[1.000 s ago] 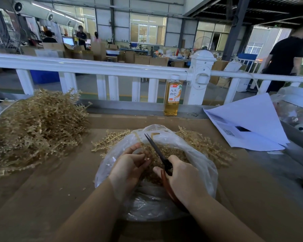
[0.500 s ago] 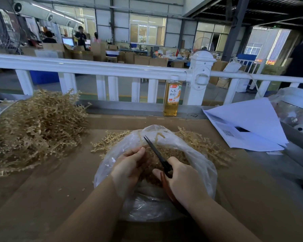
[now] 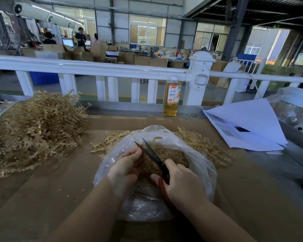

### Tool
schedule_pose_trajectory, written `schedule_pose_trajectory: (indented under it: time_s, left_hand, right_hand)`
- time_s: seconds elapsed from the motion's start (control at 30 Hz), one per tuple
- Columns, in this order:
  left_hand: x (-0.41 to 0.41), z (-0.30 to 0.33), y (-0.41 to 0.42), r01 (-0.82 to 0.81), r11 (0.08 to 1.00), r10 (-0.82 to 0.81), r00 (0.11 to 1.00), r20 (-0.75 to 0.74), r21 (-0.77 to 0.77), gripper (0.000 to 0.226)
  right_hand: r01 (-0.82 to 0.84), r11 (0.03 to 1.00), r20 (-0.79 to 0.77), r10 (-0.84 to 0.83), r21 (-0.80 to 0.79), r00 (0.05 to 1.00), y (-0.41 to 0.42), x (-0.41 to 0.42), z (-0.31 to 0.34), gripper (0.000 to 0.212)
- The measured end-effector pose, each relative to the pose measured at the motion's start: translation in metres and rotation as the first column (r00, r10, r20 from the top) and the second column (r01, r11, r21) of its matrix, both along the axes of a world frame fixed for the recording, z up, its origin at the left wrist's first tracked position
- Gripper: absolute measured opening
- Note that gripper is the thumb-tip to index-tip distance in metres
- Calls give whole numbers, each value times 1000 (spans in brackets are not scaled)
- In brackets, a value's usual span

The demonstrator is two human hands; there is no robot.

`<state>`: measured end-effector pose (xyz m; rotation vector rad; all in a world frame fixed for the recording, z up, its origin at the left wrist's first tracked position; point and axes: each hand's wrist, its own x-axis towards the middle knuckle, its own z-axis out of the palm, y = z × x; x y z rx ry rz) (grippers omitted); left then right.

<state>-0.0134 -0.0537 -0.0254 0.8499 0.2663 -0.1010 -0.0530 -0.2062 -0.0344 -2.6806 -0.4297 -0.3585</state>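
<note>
A clear plastic bag lies open on the brown cardboard worktop, filled with small tan plastic pieces. My right hand grips black scissors with red handles; the blades are slightly apart and point up and left over the bag. My left hand is just left of the blades, fingers curled around something small by the blade tips; what it pinches is hidden. Tan plastic sprigs lie behind the bag on both sides.
A big heap of tan sprigs covers the left of the worktop. A bottle of amber drink stands by the white railing. White papers lie at the right, a plastic-wrapped item beyond them.
The scissor blades have opened a little. My left hand has closed in toward the blade tips. A person in black at the right has walked almost out of view.
</note>
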Motion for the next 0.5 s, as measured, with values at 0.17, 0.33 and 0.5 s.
schedule_pose_trajectory:
  time_s: [0.17,0.33,0.5]
  left_hand:
    - [0,0,2,26,1000,-26,1000,5,3,28]
    - [2,-1,1,-1,1000,1,1000,-23,-2,26]
    - [4,-1,-1,-20,1000,19,1000,-15,-22,25]
  right_hand:
    - [0,1000,9,1,-15,1000,3,3,0,41]
    - [-2,999,49,4,-45,999,5,3,0,38]
    - [-7,999,67,11,-54,998,7,3,0,38]
